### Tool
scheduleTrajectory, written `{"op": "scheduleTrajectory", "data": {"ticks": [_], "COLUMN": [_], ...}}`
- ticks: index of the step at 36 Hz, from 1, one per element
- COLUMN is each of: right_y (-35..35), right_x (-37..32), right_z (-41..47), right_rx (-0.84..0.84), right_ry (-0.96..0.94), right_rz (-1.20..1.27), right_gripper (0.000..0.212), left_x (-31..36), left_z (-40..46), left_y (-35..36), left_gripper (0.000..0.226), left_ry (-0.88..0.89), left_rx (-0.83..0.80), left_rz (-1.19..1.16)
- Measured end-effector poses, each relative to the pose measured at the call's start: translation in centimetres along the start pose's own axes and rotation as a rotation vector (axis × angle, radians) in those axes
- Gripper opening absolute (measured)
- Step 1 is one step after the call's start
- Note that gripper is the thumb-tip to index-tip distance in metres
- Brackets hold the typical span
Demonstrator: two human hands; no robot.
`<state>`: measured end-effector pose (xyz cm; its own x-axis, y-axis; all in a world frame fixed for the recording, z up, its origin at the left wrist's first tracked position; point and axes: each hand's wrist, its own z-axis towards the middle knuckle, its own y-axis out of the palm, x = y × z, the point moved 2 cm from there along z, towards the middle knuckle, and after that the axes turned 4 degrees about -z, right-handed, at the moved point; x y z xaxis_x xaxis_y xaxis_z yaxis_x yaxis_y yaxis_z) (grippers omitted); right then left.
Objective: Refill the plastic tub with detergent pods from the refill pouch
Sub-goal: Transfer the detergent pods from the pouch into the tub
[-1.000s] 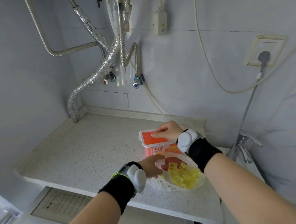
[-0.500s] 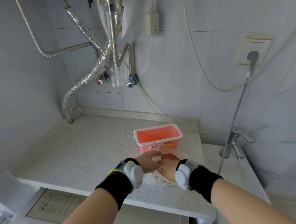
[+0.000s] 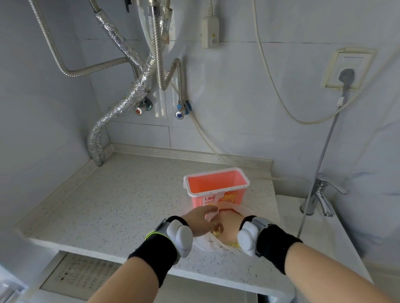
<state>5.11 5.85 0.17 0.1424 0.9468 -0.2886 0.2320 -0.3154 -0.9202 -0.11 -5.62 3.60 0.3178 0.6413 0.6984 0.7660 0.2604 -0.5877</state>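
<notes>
**Hands in pouch, tub open**

Where right hand (image 3: 229, 224) dips into refill pouch (image 3: 207, 241), fingers hidden; grip impossible to tell. Left hand (image 3: 199, 221) pinching pouch rim. Few yellow pods (image 3: 216, 230) glimpsed inside. Plastic tub (image 3: 216, 189) just behind pouch on counter (image 3: 117, 198), lid off, contents not visible.

Tiled wall (image 3: 248, 82) behind speckled counter (image 3: 118, 203)

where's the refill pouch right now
In the head view, the refill pouch lies on the speckled counter near its front right edge, just in front of the open pink tub, with the left hand and right hand on it.
</notes>
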Motion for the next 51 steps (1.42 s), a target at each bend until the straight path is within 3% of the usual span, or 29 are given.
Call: {"op": "scheduleTrajectory", "data": {"ticks": [2,6,7,12,17,23,31,39,45,51], "right_y": [-1.6,-4.4,-4.9,-4.5,-3.2,-1.1,-1.7,-8.9,-13.5,-11.9], "right_x": [0.5,1.8,2.0,2.5,2.4,2.6,2.6,2.2,1.7,1.3], "right_z": [-0.5,-2.2,-2.6,-2.5,-2.2,-1.8,-1.8,-2.8,-0.1,3.4], "right_rx": [-0.025,-0.1,-0.119,-0.21,-0.322,-0.439,-0.35,-0.123,0.277,0.291], "right_ry": [-0.022,0.023,0.033,0.062,0.06,0.014,0.033,0.011,0.04,0.099], "right_rz": [0.073,0.296,0.29,0.078,-0.019,-0.148,-0.127,0.383,0.686,0.524], "right_gripper": [0.03,0.007,0.013,0.026,0.021,0.033,0.023,0.014,0.015,0.017], "left_x": [-0.1,-0.3,-0.3,0.2,0.4,0.3,0.4,0.1,0.2,0.1], "left_z": [-0.1,-0.1,-0.1,-0.2,-0.2,-0.5,-0.4,-0.1,0.2,0.5], "left_y": [0.0,0.1,0.1,0.5,0.4,0.3,0.2,0.2,0.3,0.0], "left_gripper": [0.061,0.064,0.064,0.065,0.065,0.063,0.064,0.062,0.06,0.058], "left_ry": [0.003,-0.006,-0.003,0.007,0.008,0.003,-0.004,-0.016,-0.029,-0.011], "left_rx": [0.0,-0.016,-0.026,-0.048,-0.05,-0.049,-0.056,-0.054,-0.052,-0.055], "left_rz": [0.006,0.018,0.022,0.066,0.065,0.043,0.014,0.004,0.006,-0.02]}}
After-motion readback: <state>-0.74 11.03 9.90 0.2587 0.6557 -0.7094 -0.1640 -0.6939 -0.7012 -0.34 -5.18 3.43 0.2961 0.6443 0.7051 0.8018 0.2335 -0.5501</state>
